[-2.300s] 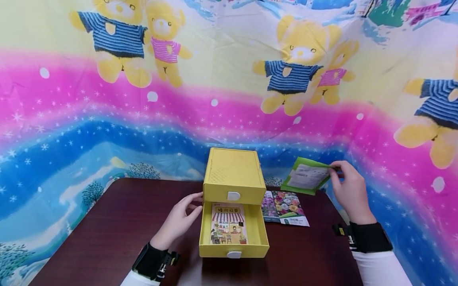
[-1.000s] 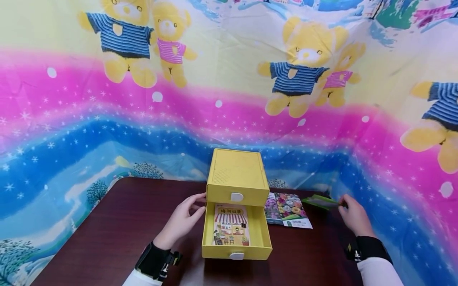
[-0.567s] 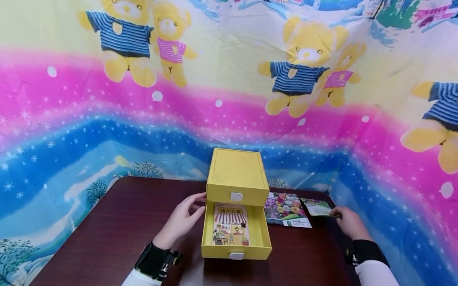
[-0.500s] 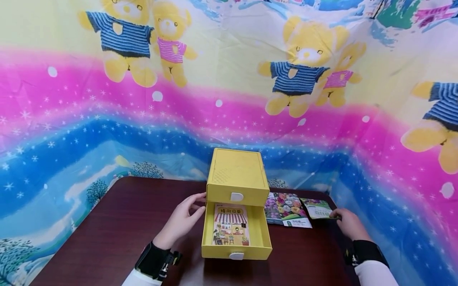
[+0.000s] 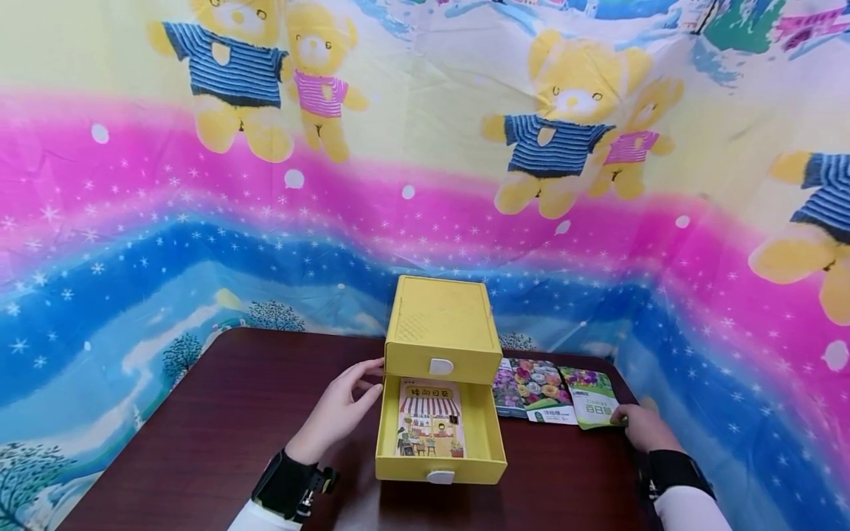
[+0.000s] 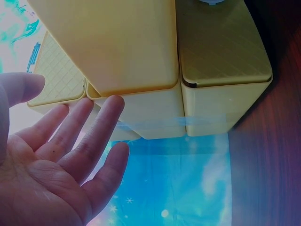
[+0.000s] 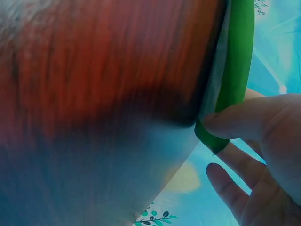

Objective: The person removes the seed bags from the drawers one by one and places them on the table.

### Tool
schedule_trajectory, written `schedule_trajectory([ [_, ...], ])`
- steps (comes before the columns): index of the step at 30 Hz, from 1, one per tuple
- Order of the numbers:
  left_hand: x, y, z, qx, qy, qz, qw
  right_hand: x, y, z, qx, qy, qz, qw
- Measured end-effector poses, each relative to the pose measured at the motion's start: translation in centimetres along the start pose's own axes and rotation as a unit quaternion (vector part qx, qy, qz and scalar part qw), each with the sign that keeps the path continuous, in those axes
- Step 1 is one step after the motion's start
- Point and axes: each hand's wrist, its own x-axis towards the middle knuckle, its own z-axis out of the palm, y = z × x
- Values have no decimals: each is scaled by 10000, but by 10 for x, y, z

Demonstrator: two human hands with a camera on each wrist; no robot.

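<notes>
At the table's right side my right hand (image 5: 651,429) pinches the near right corner of a green and white seed packet (image 5: 591,402) with flowers printed on it. In the right wrist view, thumb and fingers hold that green packet (image 7: 239,56) by its edge. My left hand (image 5: 337,407) has its fingertips against the left side of a yellow two-drawer box (image 5: 443,317); the left wrist view shows its fingers extended beside the yellow wall (image 6: 157,110). The lower drawer (image 5: 398,466) is pulled out. Inside lies an illustrated seed packet (image 5: 428,428) with a striped awning.
Two more flower seed packets, one with roses (image 5: 541,387) and one with purple blooms (image 5: 508,391), lie side by side right of the box. A dark reddish-brown table (image 5: 265,413) carries everything. A printed cloth (image 5: 398,221) hangs behind and to the right.
My right hand has lowered the green packet from above the table and turned its flower side up beside the rose packet. The left hand has stayed at the box.
</notes>
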Motion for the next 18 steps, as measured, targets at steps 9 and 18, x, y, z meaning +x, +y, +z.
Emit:
schedule_trajectory([
  [9, 0, 1, 0, 17, 15, -14, 10000, 3, 1, 6, 10, -64, -82, 9999],
  [18, 0, 1, 0, 0, 32, 21, 10000, 7, -2, 7, -100, -148, -65, 9998],
])
